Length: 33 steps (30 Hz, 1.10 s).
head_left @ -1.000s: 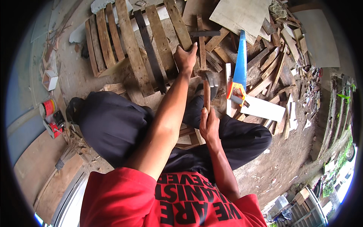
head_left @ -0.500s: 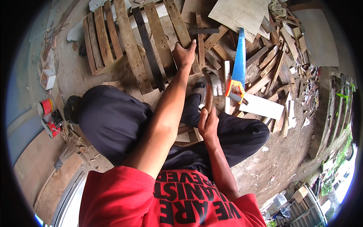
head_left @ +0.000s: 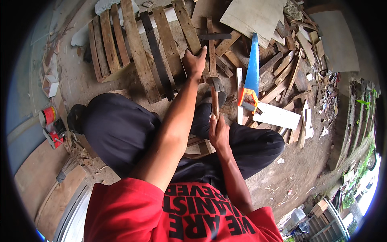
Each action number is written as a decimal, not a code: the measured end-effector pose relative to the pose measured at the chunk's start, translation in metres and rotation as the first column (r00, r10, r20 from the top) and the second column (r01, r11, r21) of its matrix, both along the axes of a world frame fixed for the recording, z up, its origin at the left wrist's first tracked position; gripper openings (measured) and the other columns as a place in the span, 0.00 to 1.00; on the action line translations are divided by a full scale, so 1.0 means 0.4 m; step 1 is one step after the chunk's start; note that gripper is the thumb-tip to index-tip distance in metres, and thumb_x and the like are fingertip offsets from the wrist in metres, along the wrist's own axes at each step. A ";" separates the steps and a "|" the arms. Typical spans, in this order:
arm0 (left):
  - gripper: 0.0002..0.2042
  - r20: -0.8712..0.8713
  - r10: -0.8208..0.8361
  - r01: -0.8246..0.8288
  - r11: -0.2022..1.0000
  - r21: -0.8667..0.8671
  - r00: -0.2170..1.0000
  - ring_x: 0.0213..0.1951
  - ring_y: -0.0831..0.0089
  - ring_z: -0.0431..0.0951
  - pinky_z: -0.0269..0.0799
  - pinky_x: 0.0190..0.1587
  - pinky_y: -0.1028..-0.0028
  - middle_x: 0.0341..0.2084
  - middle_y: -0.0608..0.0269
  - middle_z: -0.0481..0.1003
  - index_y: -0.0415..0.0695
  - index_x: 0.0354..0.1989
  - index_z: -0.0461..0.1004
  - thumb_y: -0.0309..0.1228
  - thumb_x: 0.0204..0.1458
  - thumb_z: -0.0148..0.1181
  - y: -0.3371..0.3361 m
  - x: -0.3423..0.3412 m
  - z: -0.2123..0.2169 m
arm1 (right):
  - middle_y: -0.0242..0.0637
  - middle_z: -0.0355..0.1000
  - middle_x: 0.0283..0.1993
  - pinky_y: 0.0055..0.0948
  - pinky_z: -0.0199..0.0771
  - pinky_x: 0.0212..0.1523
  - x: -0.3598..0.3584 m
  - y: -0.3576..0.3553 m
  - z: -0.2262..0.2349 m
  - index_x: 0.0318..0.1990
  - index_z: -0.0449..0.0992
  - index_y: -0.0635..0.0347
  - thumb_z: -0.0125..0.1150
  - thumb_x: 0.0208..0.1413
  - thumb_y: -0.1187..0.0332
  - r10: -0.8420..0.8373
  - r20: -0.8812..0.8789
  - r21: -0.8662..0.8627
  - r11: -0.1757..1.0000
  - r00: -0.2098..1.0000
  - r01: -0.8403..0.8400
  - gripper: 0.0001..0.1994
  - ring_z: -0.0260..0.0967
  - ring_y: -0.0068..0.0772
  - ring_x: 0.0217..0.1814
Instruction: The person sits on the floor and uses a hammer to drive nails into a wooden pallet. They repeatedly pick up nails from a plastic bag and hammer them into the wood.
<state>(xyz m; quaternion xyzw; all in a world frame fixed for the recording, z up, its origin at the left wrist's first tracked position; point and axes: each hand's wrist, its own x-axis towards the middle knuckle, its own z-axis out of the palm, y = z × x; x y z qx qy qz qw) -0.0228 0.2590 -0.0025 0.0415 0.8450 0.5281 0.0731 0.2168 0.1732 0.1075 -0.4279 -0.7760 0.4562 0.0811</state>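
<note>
My left hand point(head_left: 194, 63) is closed round the near part of a rough wooden plank point(head_left: 186, 25), the rightmost slat of a slatted wooden frame. In my right hand point(head_left: 219, 132) is a hammer point(head_left: 215, 101), gripped by its wooden handle. Its metal head points away from me, just right of the plank's near end. Other slats, among them a dark one point(head_left: 155, 52), lie side by side left of my left hand. How the slats are fixed underneath is hidden.
Right of the hammer, a handsaw point(head_left: 252, 66) with a blue blade and orange-yellow handle rests on wood scraps. A white board point(head_left: 278, 115) lies by it. Offcuts point(head_left: 287, 62) pile up at the far right. Cans point(head_left: 49, 115) stand at the left, beyond my bent knee.
The hammer has swung left, so its head is closer to the plank's near end; it was blurred before. My left hand keeps its grip on the plank.
</note>
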 end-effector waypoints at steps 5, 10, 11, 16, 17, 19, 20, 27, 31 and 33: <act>0.29 0.016 -0.004 0.004 1.000 0.012 1.000 0.35 0.43 0.80 0.75 0.38 0.55 0.30 0.38 0.79 0.30 0.32 0.74 0.51 0.42 0.72 0.005 0.007 0.015 | 0.46 0.67 0.21 0.37 0.67 0.22 0.010 -0.018 0.017 0.39 0.68 0.66 0.46 0.69 0.60 -0.058 -0.203 0.080 0.994 0.977 0.076 0.15 0.70 0.45 0.20; 0.29 0.016 -0.009 0.009 0.999 0.044 1.000 0.35 0.42 0.80 0.75 0.39 0.55 0.30 0.38 0.78 0.31 0.32 0.74 0.51 0.42 0.72 0.002 0.002 -0.009 | 0.45 0.68 0.21 0.39 0.67 0.23 0.018 -0.013 -0.037 0.41 0.68 0.65 0.44 0.70 0.60 0.040 0.127 0.007 0.999 0.991 -0.041 0.14 0.71 0.45 0.20; 0.29 0.022 -0.007 0.007 1.000 0.012 1.000 0.35 0.42 0.80 0.75 0.39 0.55 0.30 0.38 0.78 0.31 0.32 0.74 0.51 0.42 0.72 0.004 0.001 -0.004 | 0.45 0.68 0.21 0.38 0.68 0.23 0.014 -0.011 -0.016 0.41 0.68 0.65 0.44 0.70 0.60 0.019 0.051 0.007 1.000 0.999 -0.019 0.15 0.71 0.45 0.20; 0.29 -0.006 -0.006 0.006 1.000 -0.013 1.000 0.35 0.43 0.80 0.75 0.38 0.55 0.30 0.39 0.79 0.31 0.32 0.74 0.51 0.42 0.72 0.004 0.003 -0.002 | 0.49 0.68 0.21 0.41 0.68 0.23 -0.004 -0.024 0.032 0.39 0.66 0.67 0.46 0.69 0.63 -0.037 -0.205 0.028 0.999 0.978 0.043 0.13 0.72 0.53 0.22; 0.28 -0.007 -0.007 0.007 1.000 0.016 1.000 0.35 0.43 0.80 0.75 0.38 0.55 0.30 0.39 0.79 0.31 0.32 0.74 0.50 0.42 0.72 0.006 0.002 -0.006 | 0.52 0.68 0.21 0.43 0.67 0.22 -0.013 -0.019 0.032 0.38 0.64 0.66 0.47 0.68 0.65 -0.043 -0.242 0.046 0.997 0.969 0.055 0.11 0.71 0.59 0.22; 0.28 -0.010 -0.009 0.010 0.997 0.076 1.000 0.35 0.43 0.80 0.75 0.38 0.55 0.29 0.39 0.79 0.31 0.32 0.75 0.50 0.42 0.72 0.003 0.002 -0.016 | 0.58 0.69 0.22 0.47 0.67 0.23 -0.017 -0.003 0.004 0.37 0.63 0.69 0.48 0.68 0.65 0.031 0.137 -0.047 0.999 0.990 -0.025 0.13 0.71 0.68 0.27; 0.28 0.011 -0.007 0.006 1.000 0.025 1.000 0.35 0.44 0.81 0.75 0.38 0.55 0.29 0.40 0.79 0.32 0.32 0.75 0.50 0.42 0.72 -0.003 0.008 -0.001 | 0.57 0.69 0.21 0.45 0.67 0.22 -0.016 0.004 0.007 0.37 0.63 0.69 0.48 0.68 0.65 0.039 0.114 -0.045 0.998 0.993 -0.034 0.13 0.71 0.65 0.25; 0.30 0.081 -0.017 0.018 1.000 -0.011 0.997 0.39 0.45 0.81 0.74 0.44 0.57 0.33 0.41 0.80 0.32 0.34 0.76 0.53 0.43 0.71 0.005 0.002 0.034 | 0.43 0.65 0.18 0.34 0.66 0.21 -0.025 -0.011 0.063 0.37 0.67 0.64 0.45 0.70 0.58 -0.086 -0.259 0.040 0.994 0.962 0.099 0.17 0.68 0.33 0.18; 0.30 0.049 -0.009 0.009 1.000 0.001 0.999 0.38 0.45 0.81 0.75 0.42 0.56 0.33 0.40 0.80 0.32 0.34 0.76 0.52 0.43 0.71 0.001 -0.001 0.008 | 0.54 0.68 0.20 0.45 0.67 0.23 -0.014 0.003 -0.002 0.38 0.66 0.66 0.47 0.69 0.61 0.010 0.101 -0.050 0.999 0.995 -0.005 0.15 0.71 0.61 0.23; 0.29 0.038 0.000 0.000 1.000 -0.001 0.999 0.36 0.43 0.80 0.75 0.40 0.55 0.31 0.38 0.79 0.31 0.33 0.75 0.51 0.43 0.71 0.000 -0.002 0.003 | 0.58 0.69 0.21 0.49 0.66 0.23 -0.004 0.003 0.018 0.37 0.65 0.67 0.49 0.68 0.63 0.000 0.051 -0.094 0.996 0.999 0.005 0.14 0.71 0.66 0.25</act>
